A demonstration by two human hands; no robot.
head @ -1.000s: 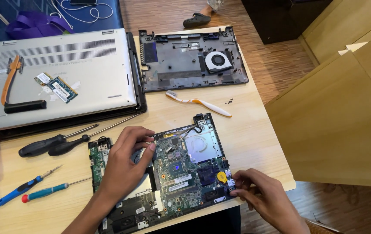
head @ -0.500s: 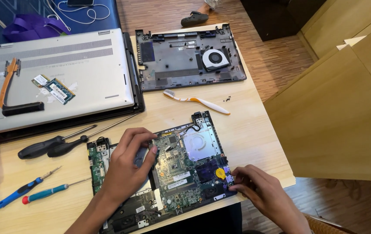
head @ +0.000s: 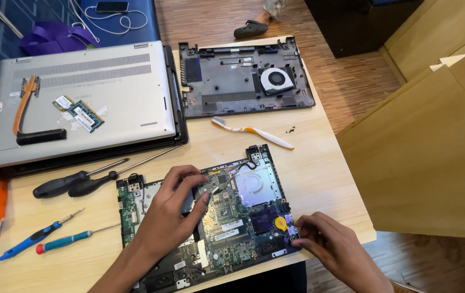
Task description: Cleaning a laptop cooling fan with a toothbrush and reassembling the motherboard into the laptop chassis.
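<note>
The board [head: 232,217] lies in its open chassis at the near edge of the table [head: 325,163], its right corner close to the edge; the left hand [head: 170,217] rests spread across the board's middle, fingers loosely curled, tips pressing near the heatsink, gripping nothing; the right hand [head: 327,244] pinches the board's right corner by the yellow coin cell [head: 280,222], fingers nearly closed on the edge; a hard lift there could flex the board or drag it off the table, and bare fingers on the chips risk static or a bent connector; the base shell [head: 243,76] behind holds only its fan [head: 277,80]; the silver laptop [head: 80,97] carries a copper heat pipe [head: 23,106] and memory sticks [head: 83,114] on top, loose enough to slide; screwdrivers [head: 75,182] lie at left.
</note>
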